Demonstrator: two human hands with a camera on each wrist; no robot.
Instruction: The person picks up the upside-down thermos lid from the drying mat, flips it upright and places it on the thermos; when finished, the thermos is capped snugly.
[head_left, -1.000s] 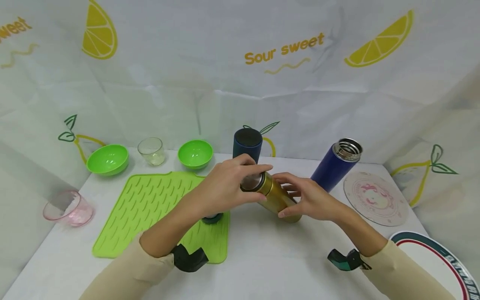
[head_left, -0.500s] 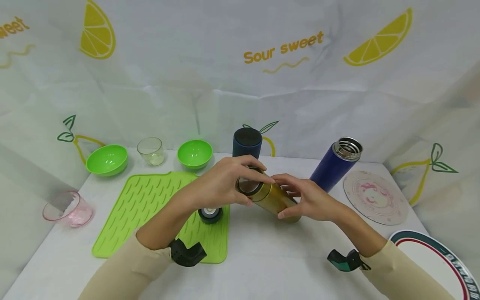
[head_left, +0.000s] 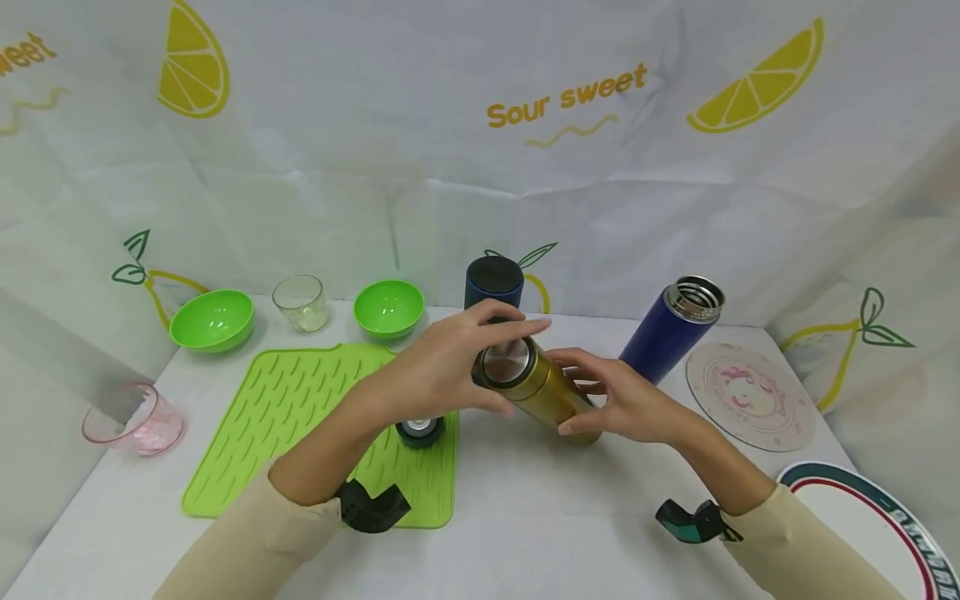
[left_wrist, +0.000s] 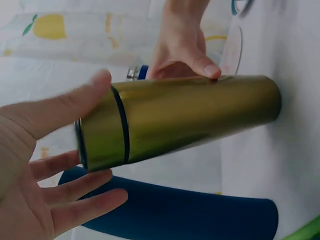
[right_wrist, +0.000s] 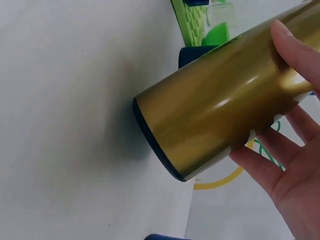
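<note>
A gold vacuum flask (head_left: 557, 396) leans to the left, its lid (head_left: 508, 363) with a shiny metal top and dark rim. My right hand (head_left: 626, 398) grips the flask's body, with the thumb (right_wrist: 295, 47) on one side and the fingers on the other. Around the lid, my left hand (head_left: 450, 362) has its fingers spread wide. In the left wrist view its thumb (left_wrist: 75, 105) lies at the lid's edge, and its fingers (left_wrist: 95, 207) stretch out straight on the far side. The flask's base (right_wrist: 157, 142) shows in the right wrist view, close over the white table.
A lidless blue flask (head_left: 667, 329) stands right; a dark blue one (head_left: 493, 283) stands behind my left hand. On the green mat (head_left: 300, 433) sits a dark round stopper (head_left: 420, 433). Green bowls (head_left: 213, 321), glasses (head_left: 300, 304) and a pink round mat (head_left: 750, 396) lie around.
My left hand first shifted left and closed over the lid, then its fingers spread, uncovering the metal top. My right hand and the flask's body have hardly moved.
</note>
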